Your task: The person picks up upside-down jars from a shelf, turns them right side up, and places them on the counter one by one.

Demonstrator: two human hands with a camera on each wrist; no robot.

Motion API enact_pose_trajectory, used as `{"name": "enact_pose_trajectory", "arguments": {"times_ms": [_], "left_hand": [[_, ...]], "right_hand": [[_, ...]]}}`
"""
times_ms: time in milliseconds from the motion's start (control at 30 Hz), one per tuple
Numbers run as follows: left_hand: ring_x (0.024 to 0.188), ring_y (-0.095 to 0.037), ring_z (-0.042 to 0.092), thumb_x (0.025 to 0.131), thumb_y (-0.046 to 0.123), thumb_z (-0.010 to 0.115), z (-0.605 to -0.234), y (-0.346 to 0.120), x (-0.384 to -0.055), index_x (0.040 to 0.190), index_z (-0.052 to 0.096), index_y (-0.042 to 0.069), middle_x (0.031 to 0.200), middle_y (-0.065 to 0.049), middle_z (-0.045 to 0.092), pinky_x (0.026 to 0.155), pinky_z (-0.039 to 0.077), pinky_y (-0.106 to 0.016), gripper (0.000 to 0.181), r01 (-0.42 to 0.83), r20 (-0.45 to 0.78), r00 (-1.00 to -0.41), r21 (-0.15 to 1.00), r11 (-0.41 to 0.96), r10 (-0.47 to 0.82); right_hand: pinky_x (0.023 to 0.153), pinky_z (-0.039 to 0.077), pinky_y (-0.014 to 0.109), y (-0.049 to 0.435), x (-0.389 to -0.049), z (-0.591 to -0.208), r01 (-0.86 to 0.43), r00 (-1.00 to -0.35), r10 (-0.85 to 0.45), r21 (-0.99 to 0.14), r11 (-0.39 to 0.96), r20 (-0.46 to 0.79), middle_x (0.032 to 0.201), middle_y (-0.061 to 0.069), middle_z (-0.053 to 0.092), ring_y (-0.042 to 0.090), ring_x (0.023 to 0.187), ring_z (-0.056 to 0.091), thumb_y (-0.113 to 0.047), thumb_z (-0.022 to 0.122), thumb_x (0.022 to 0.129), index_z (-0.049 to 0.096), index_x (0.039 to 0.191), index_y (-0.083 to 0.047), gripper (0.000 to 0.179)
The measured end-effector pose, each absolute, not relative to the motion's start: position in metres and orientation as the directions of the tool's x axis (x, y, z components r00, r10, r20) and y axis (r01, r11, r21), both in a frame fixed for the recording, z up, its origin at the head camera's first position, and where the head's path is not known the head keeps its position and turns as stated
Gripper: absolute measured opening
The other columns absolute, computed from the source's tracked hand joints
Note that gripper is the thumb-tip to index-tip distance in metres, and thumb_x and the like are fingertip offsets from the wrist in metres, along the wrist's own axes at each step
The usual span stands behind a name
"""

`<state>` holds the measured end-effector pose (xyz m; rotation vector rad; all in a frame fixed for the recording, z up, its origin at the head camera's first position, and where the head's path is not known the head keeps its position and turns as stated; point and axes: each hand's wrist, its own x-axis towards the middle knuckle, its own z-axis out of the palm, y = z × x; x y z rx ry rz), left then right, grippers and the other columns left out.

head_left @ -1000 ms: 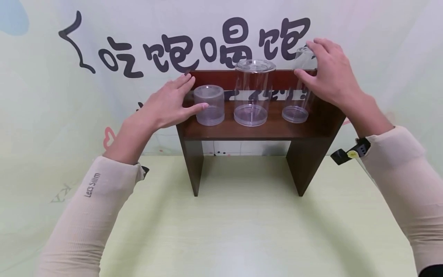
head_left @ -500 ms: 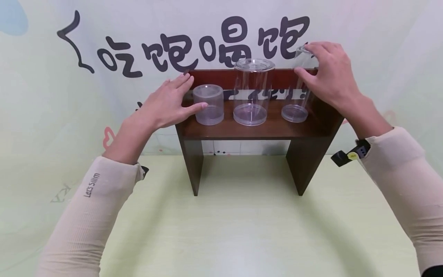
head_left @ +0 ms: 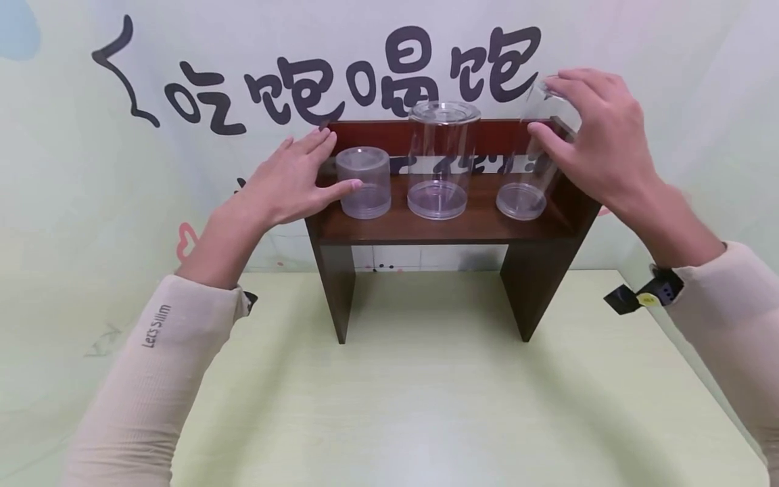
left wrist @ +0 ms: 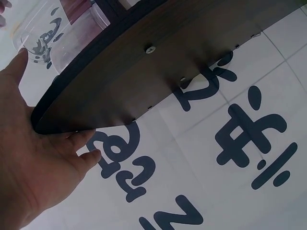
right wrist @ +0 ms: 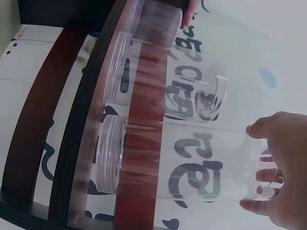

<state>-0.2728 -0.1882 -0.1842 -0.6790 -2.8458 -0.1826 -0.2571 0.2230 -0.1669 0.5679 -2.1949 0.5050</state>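
Observation:
My right hand [head_left: 608, 128] grips a tall, narrow clear jar [right wrist: 211, 158] near its upper end, fingers and thumb around it. The jar's ribbed lower end [head_left: 521, 201] is on or just above the right part of a dark brown wooden shelf [head_left: 450, 233]; contact is hard to tell. My left hand [head_left: 292, 179] holds the shelf's left side panel [left wrist: 120, 72], fingers on the outer side, thumb reaching inside in front of a short clear jar [head_left: 364, 182]. A wider tall clear jar [head_left: 443, 152] stands in the middle of the shelf.
The shelf stands on a pale green tabletop [head_left: 414, 392], on two side panels with an open space beneath. A light cloth backdrop [head_left: 274, 30] with large black characters hangs behind it.
My right hand has moved a little to the right, and the top of the narrow jar has shifted that way too. The left hand keeps its hold on the shelf.

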Motion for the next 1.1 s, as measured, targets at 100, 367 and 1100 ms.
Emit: {"name": "enact_pose_trajectory", "arguments": {"times_ms": [100,367,1100], "left_hand": [[0.164,-0.033,0.014,0.102,0.071,0.047,-0.184,-0.187,-0.273,0.168,0.02,0.001,0.176,-0.016,0.016,0.133,0.003,-0.053,0.1,0.46,0.231,-0.87,0.067,0.885,0.435],[0.163,-0.033,0.016,0.101,0.072,0.047,-0.185,-0.186,-0.275,0.168,0.02,0.001,0.176,-0.016,0.016,0.133,0.004,-0.054,0.101,0.461,0.235,-0.869,0.066,0.885,0.435],[0.164,-0.032,0.015,0.102,0.071,0.047,-0.187,-0.187,-0.273,0.168,0.019,0.001,0.176,-0.015,0.017,0.133,0.003,-0.052,0.1,0.452,0.256,-0.872,0.097,0.887,0.417]], "right_hand": [[0.123,0.036,0.052,0.225,-0.247,-0.168,-0.567,-0.544,-0.235,-0.146,0.811,0.806,0.148,0.022,0.061,0.038,0.144,0.05,-0.02,0.079,0.096,0.065,0.143,-0.001,0.053],[0.121,0.04,0.05,0.231,-0.221,-0.171,-0.632,-0.409,-0.267,-0.059,0.773,0.872,0.143,0.024,0.064,0.04,0.141,0.054,-0.015,0.082,0.093,0.067,0.138,0.002,0.051],[0.101,0.043,0.011,0.218,-0.162,-0.21,-0.685,-0.273,-0.027,-0.174,0.708,0.962,0.13,0.014,0.075,0.033,0.13,0.066,-0.069,0.069,0.091,0.078,0.122,-0.001,0.075]]}}
